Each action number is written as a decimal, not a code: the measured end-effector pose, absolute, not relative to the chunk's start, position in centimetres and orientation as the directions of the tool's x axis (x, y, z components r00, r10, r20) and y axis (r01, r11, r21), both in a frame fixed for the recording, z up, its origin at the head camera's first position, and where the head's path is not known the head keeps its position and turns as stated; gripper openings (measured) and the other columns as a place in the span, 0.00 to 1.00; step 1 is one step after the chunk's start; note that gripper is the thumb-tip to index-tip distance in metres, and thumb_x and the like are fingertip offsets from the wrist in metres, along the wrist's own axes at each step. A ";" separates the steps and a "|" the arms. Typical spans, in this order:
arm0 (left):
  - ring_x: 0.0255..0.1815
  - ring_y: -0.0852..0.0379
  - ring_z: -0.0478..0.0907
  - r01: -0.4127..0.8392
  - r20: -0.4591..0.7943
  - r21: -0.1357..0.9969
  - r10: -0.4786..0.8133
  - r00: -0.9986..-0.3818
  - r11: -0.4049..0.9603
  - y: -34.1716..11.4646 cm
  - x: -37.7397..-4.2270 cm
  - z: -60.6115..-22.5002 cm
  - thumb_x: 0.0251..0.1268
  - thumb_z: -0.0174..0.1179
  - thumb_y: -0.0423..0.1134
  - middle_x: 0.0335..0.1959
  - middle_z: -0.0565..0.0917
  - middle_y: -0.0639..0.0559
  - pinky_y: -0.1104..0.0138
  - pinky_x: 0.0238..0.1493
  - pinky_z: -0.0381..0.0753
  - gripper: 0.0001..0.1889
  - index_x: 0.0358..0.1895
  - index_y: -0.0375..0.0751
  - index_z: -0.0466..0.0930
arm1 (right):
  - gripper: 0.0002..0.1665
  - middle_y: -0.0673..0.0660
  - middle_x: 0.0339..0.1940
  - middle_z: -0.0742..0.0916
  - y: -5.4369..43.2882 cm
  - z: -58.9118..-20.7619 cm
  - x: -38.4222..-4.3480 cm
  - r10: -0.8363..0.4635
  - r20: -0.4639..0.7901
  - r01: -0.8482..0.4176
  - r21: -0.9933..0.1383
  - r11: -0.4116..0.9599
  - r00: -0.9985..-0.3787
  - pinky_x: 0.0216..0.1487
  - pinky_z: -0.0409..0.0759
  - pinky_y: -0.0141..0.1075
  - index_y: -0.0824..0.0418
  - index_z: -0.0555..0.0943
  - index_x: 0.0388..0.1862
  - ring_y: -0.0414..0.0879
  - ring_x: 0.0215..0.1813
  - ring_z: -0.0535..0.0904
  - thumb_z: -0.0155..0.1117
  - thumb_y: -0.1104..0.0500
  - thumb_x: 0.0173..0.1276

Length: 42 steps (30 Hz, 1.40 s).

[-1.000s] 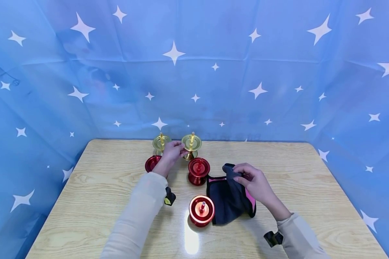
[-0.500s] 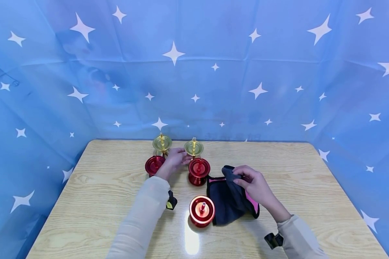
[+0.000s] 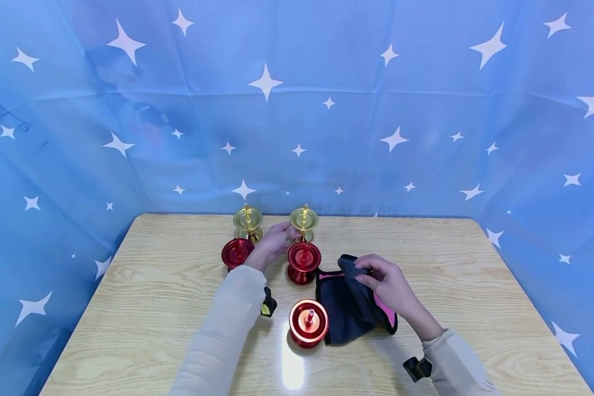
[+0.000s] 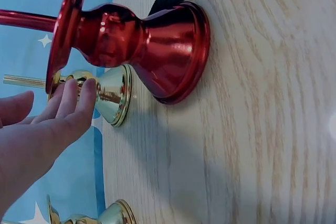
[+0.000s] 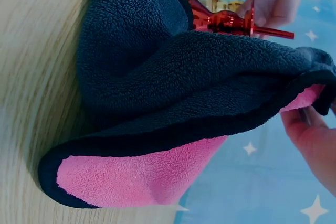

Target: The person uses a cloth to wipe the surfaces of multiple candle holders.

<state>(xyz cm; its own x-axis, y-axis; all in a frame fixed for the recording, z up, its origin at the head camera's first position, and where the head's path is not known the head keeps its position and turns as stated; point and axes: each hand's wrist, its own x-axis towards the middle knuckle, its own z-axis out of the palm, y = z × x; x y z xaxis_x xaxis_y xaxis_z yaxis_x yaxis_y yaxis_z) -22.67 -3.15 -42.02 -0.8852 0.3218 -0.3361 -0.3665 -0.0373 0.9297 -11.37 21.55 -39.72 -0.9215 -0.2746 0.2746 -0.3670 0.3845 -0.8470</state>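
1. Left hand: fingers nearly straight, thumb apart; fingertips at the right gold candle holder — contact can't be confirmed.
2. That holder stands upright on the far part of the tabletop, just beyond the middle red candle holder.
3. Right hand: thumb and fingers pinch the far edge of the dark cloth, raised — pink underside shows.
4. Rest of cloth sits on the tabletop, right of the middle red one and the near red candle holder.
5. Left of the left hand: left gold candle holder, left red candle holder just nearer.
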 end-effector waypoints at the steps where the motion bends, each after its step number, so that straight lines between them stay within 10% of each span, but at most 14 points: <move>1: 0.65 0.42 0.59 -0.367 -0.337 0.929 0.320 -0.885 -0.037 -3.1 -22.9 -42.3 0.69 0.39 0.26 0.64 0.62 0.35 0.51 0.63 0.61 0.25 0.68 0.30 0.51 | 0.09 0.64 0.42 0.80 21.5 -39.7 -11.4 -0.276 0.277 -0.370 -0.847 0.383 -0.920 0.39 0.78 0.28 0.69 0.79 0.35 0.37 0.43 0.75 0.61 0.77 0.55; 27: 0.68 0.43 0.52 -0.382 -0.360 0.924 0.268 -0.894 -0.030 -3.0 -23.2 -43.3 0.71 0.41 0.31 0.68 0.56 0.38 0.50 0.64 0.58 0.24 0.68 0.34 0.54 | 0.08 0.62 0.43 0.81 21.6 -39.7 -11.2 -0.273 0.241 -0.339 -0.848 0.407 -0.931 0.41 0.78 0.30 0.67 0.80 0.36 0.42 0.45 0.76 0.62 0.73 0.57; 42: 0.65 0.44 0.59 -0.231 -0.249 0.967 0.220 -0.943 0.107 -6.4 -20.9 -35.4 0.69 0.45 0.30 0.64 0.61 0.35 0.56 0.60 0.66 0.24 0.66 0.27 0.54 | 0.08 0.63 0.44 0.80 21.9 -39.4 -11.2 -0.263 0.231 -0.328 -0.841 0.431 -0.937 0.41 0.78 0.31 0.67 0.79 0.37 0.45 0.45 0.76 0.62 0.73 0.58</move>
<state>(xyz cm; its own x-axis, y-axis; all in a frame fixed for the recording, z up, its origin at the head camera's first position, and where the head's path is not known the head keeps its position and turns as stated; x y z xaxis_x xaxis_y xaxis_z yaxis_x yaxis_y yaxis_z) -20.88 -6.42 -35.44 -0.9432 0.2196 -0.2493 -0.2306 0.1073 0.9671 -11.21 21.93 -39.36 -0.9368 -0.2629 0.2308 -0.3280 0.4310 -0.8406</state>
